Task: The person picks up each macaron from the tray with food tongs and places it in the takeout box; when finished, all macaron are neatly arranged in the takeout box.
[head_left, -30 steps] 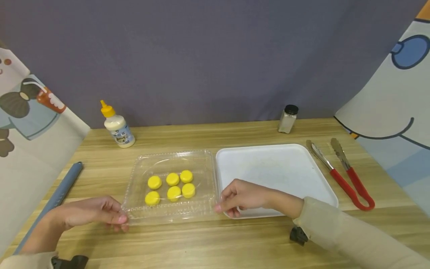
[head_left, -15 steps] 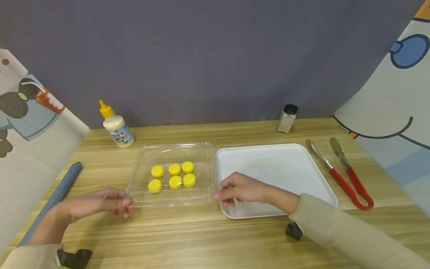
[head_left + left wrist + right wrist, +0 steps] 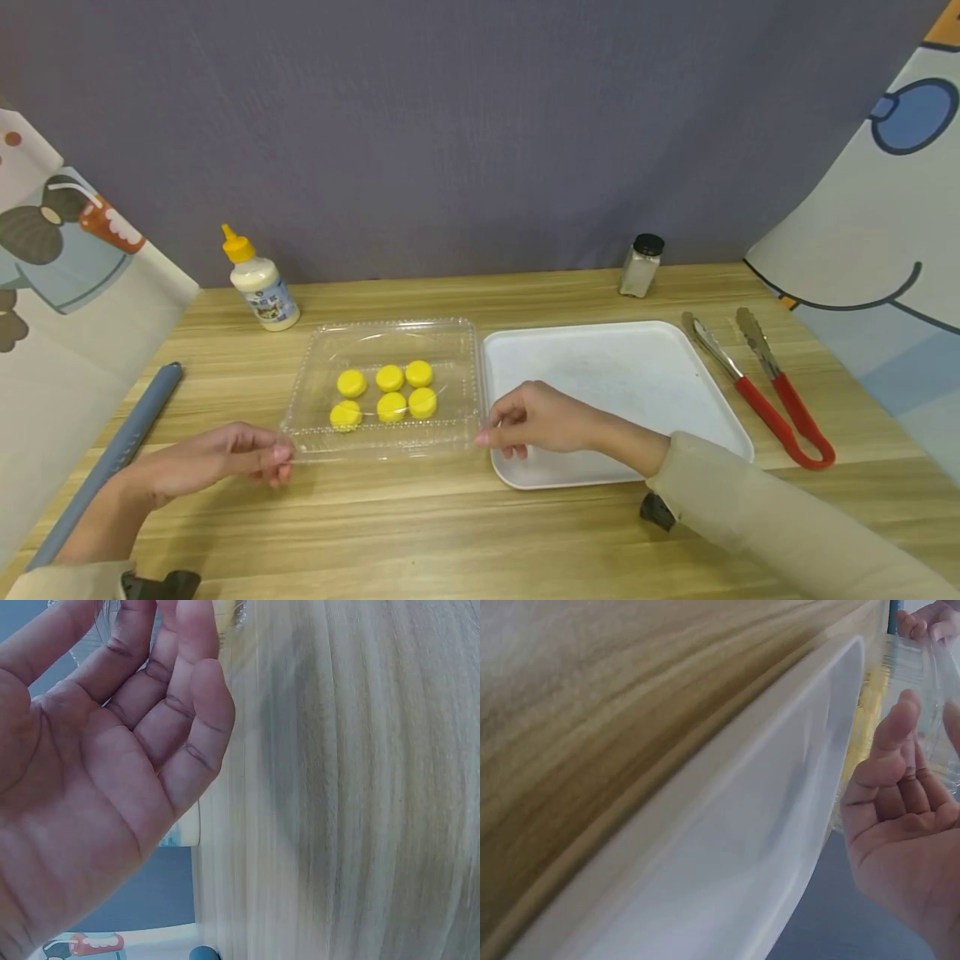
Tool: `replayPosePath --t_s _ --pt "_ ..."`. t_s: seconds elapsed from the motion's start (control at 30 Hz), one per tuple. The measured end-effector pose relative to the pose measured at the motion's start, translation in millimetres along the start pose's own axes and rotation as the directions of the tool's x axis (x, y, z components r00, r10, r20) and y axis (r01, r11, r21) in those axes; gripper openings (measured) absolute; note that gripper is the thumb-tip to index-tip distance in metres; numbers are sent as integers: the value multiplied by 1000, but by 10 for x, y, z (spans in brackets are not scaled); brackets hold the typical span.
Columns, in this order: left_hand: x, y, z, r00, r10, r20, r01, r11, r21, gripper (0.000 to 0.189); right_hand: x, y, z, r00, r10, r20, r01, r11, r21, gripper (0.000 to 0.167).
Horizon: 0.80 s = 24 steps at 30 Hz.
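Observation:
A clear plastic clamshell container (image 3: 390, 342) lies left of the middle of the table in the head view. Several small round yellow pieces (image 3: 391, 407) show through its clear plastic in two rows. My left hand (image 3: 232, 458) pinches its front left corner between thumb and fingers, the other fingers loosely bent below. At the front right corner, my right hand (image 3: 536, 421) pinches the edge, its wrist passing over a white tray (image 3: 615, 358). In the right wrist view the tray's wall (image 3: 697, 795) runs beside that hand.
A squeeze bottle with a yellow cap (image 3: 266, 292) and a black-lidded jar (image 3: 641, 267) stand along the back. Red-handled tongs (image 3: 802, 421) lie right of the tray. A long grey-blue stick-like thing (image 3: 120, 450) lies at the left edge.
Both hands have moved the container a little away from me, toward the back, early on. Over the last half second it has stayed nearly still.

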<state>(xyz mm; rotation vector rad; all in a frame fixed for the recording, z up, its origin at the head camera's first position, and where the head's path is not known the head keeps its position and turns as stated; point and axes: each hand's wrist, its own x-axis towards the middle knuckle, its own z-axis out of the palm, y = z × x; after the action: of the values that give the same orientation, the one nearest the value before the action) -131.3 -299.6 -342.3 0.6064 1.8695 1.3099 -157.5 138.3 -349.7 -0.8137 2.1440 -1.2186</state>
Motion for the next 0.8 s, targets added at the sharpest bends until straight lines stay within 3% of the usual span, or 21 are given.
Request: replayPosePath --t_s 0.2,0.43,0.7,0.8 --pt "11 -46 -3 999 41 -28 -41 999 24 32 16 14 26 1000 18 17 -21 986 165 24" --pt "17 -70 -15 998 56 -35 -55 998 20 32 9 17 42 999 32 17 -35 982 185 25" --pt "9 -90 -23 997 64 -40 -63 998 17 32 27 63 1 984 4 179 -42 978 205 36" --pt "1 -92 -40 998 60 -31 -60 998 14 32 33 76 3 981 0 195 -45 973 226 37"
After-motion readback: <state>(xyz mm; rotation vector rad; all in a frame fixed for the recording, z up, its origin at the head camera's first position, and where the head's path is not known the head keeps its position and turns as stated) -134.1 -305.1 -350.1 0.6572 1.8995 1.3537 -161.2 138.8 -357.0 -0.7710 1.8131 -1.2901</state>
